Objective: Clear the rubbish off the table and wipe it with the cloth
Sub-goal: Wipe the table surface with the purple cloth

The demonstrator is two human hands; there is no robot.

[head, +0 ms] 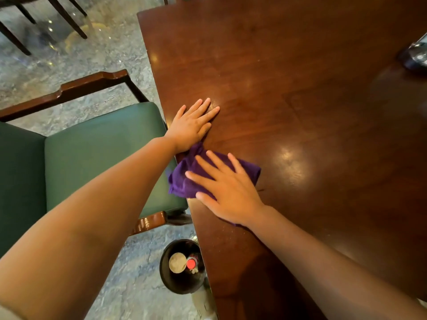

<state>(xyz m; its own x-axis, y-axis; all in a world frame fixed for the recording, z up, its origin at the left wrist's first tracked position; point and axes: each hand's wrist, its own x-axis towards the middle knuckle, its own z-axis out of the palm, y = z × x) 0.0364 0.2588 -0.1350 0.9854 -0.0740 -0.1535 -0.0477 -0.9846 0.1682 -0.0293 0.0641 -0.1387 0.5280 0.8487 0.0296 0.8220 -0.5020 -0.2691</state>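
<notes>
A purple cloth (184, 179) lies at the left edge of the dark wooden table (300, 112), partly hanging over the edge. My right hand (226, 188) presses flat on it with fingers spread. My left hand (194, 125) rests flat on the bare table just beyond the cloth, fingers apart, its heel touching the cloth's far corner. On the floor by the table edge stands a black bin (168, 280) holding a round pale lid (177, 262) and a red-capped bottle (191, 263).
A green-cushioned wooden chair (92, 158) stands pushed close to the table's left edge. A dark glass object (414, 56) sits at the table's far right. Legs of another chair (46, 19) show at the top left on the marble floor.
</notes>
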